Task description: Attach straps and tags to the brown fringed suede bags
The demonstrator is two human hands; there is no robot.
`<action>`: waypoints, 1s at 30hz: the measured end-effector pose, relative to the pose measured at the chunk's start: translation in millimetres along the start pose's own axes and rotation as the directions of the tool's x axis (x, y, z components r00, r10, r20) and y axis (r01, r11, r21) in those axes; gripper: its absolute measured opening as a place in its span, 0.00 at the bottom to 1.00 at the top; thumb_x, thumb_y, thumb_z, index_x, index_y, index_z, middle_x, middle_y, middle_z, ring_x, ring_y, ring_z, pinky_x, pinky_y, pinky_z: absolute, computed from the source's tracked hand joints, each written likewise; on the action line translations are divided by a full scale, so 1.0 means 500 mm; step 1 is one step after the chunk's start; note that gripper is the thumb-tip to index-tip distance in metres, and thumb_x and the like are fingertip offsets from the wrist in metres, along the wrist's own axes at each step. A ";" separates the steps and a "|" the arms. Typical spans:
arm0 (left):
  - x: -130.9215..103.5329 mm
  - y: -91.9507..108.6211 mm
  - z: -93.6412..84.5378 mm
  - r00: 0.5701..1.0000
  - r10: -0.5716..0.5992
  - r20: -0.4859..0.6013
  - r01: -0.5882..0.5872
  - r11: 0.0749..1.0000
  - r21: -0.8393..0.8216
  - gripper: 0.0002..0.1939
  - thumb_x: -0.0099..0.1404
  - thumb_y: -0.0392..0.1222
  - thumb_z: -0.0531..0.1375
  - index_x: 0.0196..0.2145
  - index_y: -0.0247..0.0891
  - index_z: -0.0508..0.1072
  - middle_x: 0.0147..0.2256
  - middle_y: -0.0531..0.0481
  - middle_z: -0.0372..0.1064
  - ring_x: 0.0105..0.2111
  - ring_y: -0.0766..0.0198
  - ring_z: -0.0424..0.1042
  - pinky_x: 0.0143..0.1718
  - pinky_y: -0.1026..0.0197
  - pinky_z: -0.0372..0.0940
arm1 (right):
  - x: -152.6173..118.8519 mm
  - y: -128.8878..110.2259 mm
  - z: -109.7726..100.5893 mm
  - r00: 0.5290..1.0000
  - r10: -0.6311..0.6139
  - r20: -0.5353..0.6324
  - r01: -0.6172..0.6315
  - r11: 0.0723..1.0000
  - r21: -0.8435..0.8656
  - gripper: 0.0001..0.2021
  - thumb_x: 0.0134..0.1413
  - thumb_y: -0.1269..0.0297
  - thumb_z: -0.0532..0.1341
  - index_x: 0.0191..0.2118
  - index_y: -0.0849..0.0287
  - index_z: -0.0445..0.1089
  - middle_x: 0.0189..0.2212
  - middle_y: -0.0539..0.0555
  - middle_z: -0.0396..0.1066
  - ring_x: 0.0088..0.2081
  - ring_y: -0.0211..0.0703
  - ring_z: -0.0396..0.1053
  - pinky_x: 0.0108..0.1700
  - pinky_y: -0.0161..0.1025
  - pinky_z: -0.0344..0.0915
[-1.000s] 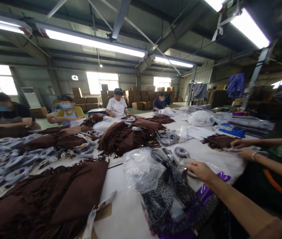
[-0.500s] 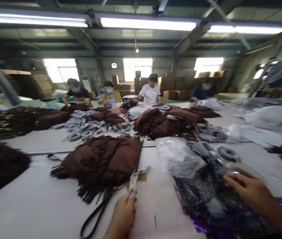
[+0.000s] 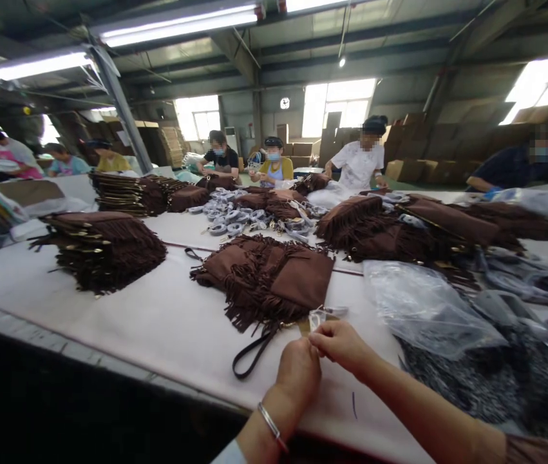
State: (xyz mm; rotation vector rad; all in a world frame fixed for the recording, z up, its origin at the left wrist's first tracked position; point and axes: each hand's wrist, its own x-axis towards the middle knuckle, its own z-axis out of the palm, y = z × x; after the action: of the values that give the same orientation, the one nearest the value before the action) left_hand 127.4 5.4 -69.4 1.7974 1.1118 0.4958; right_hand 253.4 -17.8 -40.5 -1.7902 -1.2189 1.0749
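My left hand (image 3: 299, 368) is closed around the lower end of a small piece in whitish wrapping (image 3: 317, 319), perhaps metal hardware; its exact kind is not clear. Against it, my right hand (image 3: 337, 343) has thumb and finger pinched at the same piece. Just beyond both hands lies a brown fringed bag (image 3: 274, 274), flat on the white table (image 3: 181, 335). A dark wrist strap (image 3: 253, 358) loops from the bag's near corner, left of my hands. A tan tag (image 3: 305, 327) shows partly behind my fingers.
Stacked brown fringed bags (image 3: 109, 248) stand at left. Clear plastic bags (image 3: 428, 303) and a black speckled heap (image 3: 471, 380) lie at right. Grey wrapped coils (image 3: 228, 216) and more bags (image 3: 370, 225) fill the far side, where several people work. The table's edge (image 3: 85, 357) runs close by.
My right hand has come away from the black heap at right and met my left hand at the wrapped piece. The view has turned right-to-left, showing more of the left side.
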 end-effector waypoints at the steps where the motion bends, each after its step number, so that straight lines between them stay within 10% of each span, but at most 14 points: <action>1: 0.001 -0.004 0.001 1.000 0.005 -0.007 -0.005 1.000 0.018 0.14 0.65 0.39 0.52 0.31 0.36 0.76 0.34 0.39 0.75 0.35 0.53 0.70 0.39 0.55 0.59 | 0.009 0.002 0.003 1.000 0.016 -0.016 -0.017 0.999 -0.049 0.11 0.45 0.63 0.58 0.17 0.59 0.68 0.14 0.48 0.67 0.17 0.33 0.58 0.20 0.31 0.53; 8: 0.002 -0.031 0.016 0.994 0.088 -0.058 -0.074 0.976 0.206 0.15 0.67 0.37 0.48 0.34 0.34 0.75 0.34 0.36 0.74 0.35 0.52 0.73 0.38 0.55 0.63 | 0.035 0.046 0.013 0.994 0.063 -0.089 -0.079 0.979 -0.187 0.09 0.43 0.63 0.60 0.17 0.58 0.69 0.13 0.48 0.68 0.17 0.35 0.62 0.20 0.31 0.55; 13: -0.011 -0.036 0.033 0.982 0.038 -0.185 0.016 0.959 0.282 0.19 0.70 0.36 0.42 0.53 0.28 0.63 0.34 0.32 0.74 0.34 0.47 0.75 0.32 0.55 0.63 | 0.039 0.063 0.024 0.991 0.032 -0.128 -0.060 0.974 -0.219 0.11 0.45 0.60 0.60 0.18 0.58 0.69 0.15 0.49 0.69 0.20 0.37 0.65 0.22 0.31 0.57; 19: -0.012 -0.053 0.026 0.974 0.179 -0.138 -0.122 0.930 0.346 0.15 0.67 0.33 0.44 0.37 0.34 0.70 0.33 0.35 0.73 0.34 0.50 0.74 0.35 0.55 0.62 | 0.030 0.066 0.020 0.994 0.008 -0.106 -0.030 0.979 -0.201 0.11 0.46 0.62 0.59 0.18 0.58 0.69 0.16 0.49 0.70 0.19 0.35 0.64 0.22 0.31 0.58; 30: 0.006 -0.040 0.013 0.985 -0.163 -0.049 0.140 0.940 -0.312 0.10 0.60 0.39 0.55 0.21 0.38 0.66 0.20 0.51 0.65 0.22 0.65 0.62 0.26 0.62 0.54 | 0.005 0.094 0.029 0.981 0.089 -0.173 -0.069 0.991 0.116 0.04 0.40 0.71 0.61 0.28 0.59 0.71 0.17 0.47 0.72 0.17 0.33 0.62 0.18 0.30 0.53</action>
State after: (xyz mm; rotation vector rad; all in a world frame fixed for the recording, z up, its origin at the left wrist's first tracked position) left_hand 124.1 7.6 -90.1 1.4206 1.1440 0.6111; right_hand 257.6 -28.5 -88.3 -1.8198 -0.9705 0.9827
